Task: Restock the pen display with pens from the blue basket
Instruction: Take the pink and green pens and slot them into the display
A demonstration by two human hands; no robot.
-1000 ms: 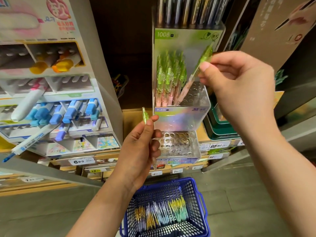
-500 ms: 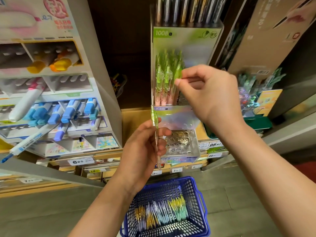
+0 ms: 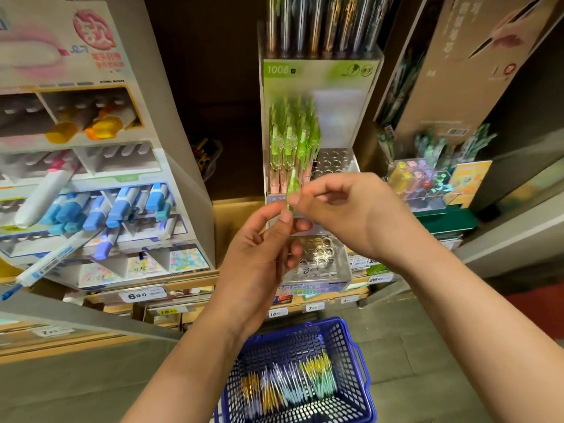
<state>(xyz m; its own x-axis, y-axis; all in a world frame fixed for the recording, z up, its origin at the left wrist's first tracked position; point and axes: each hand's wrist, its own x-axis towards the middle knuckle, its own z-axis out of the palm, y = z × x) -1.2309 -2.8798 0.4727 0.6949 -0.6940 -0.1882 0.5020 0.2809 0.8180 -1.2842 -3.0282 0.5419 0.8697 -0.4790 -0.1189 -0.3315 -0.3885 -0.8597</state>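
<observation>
Your left hand [image 3: 259, 264] is gripping a green pen [image 3: 292, 190] by its lower barrel. Thumb and forefinger are pinching it, and the remaining fingers are curling loosely behind. Your right hand [image 3: 351, 215] is pinching the same pen higher up, just under its top end, between thumb and forefinger; its other fingers are curling inward. The pen is standing nearly upright between the 2 hands, directly in front of the pen display [image 3: 317, 71] and not yet seated in it. How far its shaft is running down behind your left palm cannot be told.

The display's middle tier is carrying a cluster of green-capped pens [image 3: 290, 138], standing upright along its left side. The holes [image 3: 334, 163] to their right are standing vacant. The lower tier [image 3: 317, 254], partly hidden behind your left fingers, is showing more open holes.

The blue basket [image 3: 305, 337] is sitting on the floor below your forearms, well apart from the display. Across its bottom, bundles of pens [image 3: 293, 389] in yellow, purple and teal are lying side by side.

A highlighter rack [image 3: 100, 206] is standing to the left of the display, apart from it.
</observation>
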